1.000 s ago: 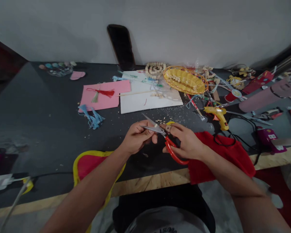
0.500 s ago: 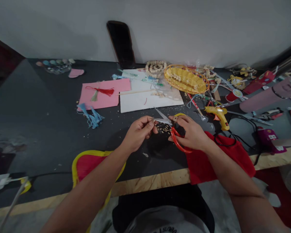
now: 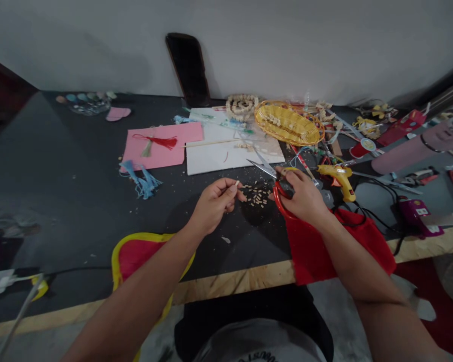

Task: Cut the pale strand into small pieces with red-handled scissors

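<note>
Between thumb and fingers, my left hand [image 3: 219, 202] pinches a thin pale stick [image 3: 237, 183]; only its short end shows. My right hand [image 3: 301, 196] grips the red handles of a pair of scissors [image 3: 281, 193], whose blades stand slightly apart and point up and left, away from the stick. Below and between the hands, many small cut pale pieces [image 3: 257, 197] lie scattered on the dark tabletop [image 3: 166, 216]. A red cloth [image 3: 313, 251] lies under my right wrist.
A white board [image 3: 211, 163] and pink sheet [image 3: 158, 161] with tassels [image 3: 168, 142] lie ahead. A yellow wicker basket [image 3: 290, 141], glue gun [image 3: 337, 178], cables and a pink bottle [image 3: 415, 148] crowd the right. A phone [image 3: 189, 68] leans on the wall. A yellow-edged red pad [image 3: 139, 256] lies under my left forearm.
The scissors have moved right and up with my right hand, off the stick that they were touching. My left hand stays in nearly the same place, and the cut pieces now show more.
</note>
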`<state>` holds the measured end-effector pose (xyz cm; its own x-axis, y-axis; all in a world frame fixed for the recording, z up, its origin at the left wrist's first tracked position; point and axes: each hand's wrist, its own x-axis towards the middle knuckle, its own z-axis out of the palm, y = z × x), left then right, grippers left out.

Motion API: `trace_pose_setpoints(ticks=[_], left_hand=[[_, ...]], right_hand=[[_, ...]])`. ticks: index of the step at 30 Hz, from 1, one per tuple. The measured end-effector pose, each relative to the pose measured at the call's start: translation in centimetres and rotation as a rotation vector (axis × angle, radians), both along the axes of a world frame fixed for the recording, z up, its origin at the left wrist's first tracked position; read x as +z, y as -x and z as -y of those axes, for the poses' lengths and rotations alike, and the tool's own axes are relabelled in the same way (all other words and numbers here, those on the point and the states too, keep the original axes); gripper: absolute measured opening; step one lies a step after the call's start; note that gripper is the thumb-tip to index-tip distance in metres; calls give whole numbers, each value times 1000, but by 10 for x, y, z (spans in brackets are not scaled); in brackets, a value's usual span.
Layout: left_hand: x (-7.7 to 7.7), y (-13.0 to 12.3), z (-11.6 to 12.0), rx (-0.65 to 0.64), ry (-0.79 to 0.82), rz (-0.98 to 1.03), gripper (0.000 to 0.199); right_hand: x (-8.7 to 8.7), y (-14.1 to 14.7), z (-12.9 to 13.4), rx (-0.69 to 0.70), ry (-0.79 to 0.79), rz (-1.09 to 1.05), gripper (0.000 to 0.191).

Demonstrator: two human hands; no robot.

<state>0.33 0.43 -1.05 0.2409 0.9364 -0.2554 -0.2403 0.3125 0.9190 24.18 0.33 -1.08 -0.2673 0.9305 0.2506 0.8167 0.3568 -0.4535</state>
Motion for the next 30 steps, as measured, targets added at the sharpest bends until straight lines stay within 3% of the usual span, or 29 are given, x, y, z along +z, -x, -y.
trace_pose_setpoints(ticks=[4, 8, 15, 21, 25, 30], left_hand=[[-1, 0, 0, 47, -4, 5, 23], [-2, 0, -1, 87, -4, 11, 19], [-4, -2, -4, 144, -29, 23, 20], [-6, -2, -5, 165, -36, 32, 23], [-7, -1, -5, 168, -48, 40, 24], [-7, -1, -5, 173, -52, 43, 23]], right_hand=[[-12, -7, -8, -95, -5, 154, 57], [-18, -13, -11, -80, 15, 155, 55], [-2, -4, -5, -112, -121, 276, 31], [-9, 30, -2, 204, -144, 172, 26], [-17, 41, -2, 191, -123, 240, 24], [-14, 40, -1, 218, -92, 266, 22]])
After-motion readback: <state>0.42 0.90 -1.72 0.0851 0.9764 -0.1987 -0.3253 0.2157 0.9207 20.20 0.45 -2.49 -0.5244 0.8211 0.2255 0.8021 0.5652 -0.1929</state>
